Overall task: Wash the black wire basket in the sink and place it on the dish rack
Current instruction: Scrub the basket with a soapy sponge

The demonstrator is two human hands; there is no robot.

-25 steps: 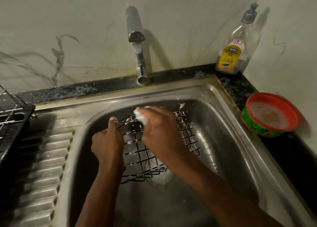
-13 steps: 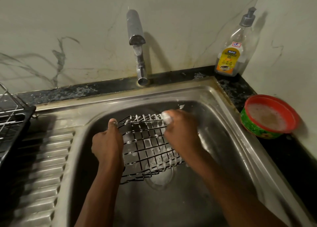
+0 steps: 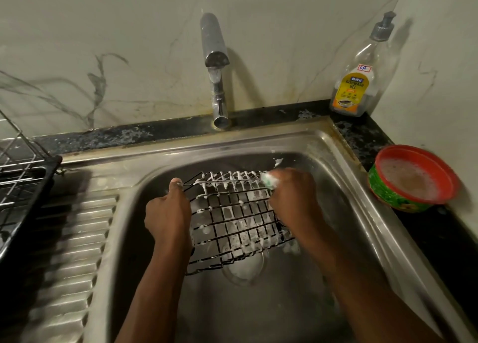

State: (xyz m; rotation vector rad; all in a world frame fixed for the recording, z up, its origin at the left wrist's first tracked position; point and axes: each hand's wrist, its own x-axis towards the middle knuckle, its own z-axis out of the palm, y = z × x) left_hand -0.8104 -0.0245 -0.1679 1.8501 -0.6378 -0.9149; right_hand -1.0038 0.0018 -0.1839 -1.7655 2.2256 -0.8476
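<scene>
marbled wall (image 3: 103,32) and a steel sink (image 3: 344,166) fill your view. far to the left of your left fingers, past the ribbed drainboard (image 3: 77,239), stands the dish rack (image 3: 23,184). your left hand (image 3: 168,213) is curled round the left edge of the black wire basket (image 3: 232,221), thumb on its top wire, holding it tilted inside the sink above the drain. foam coats the wires between your two hands; beyond your fingertips the tap (image 3: 216,65) shows no stream. your right hand (image 3: 294,197) is closed on a soapy scrub pad (image 3: 269,181) pressed to the basket's far right corner. further right of those fingers stand the dishwash gel bottle (image 3: 362,83) and a red-rimmed bowl (image 3: 413,179) of suds. you look to be mid-scrub; next, by my reckoning, comes a rinse, which calls for freeing one hand to open the tap.
</scene>
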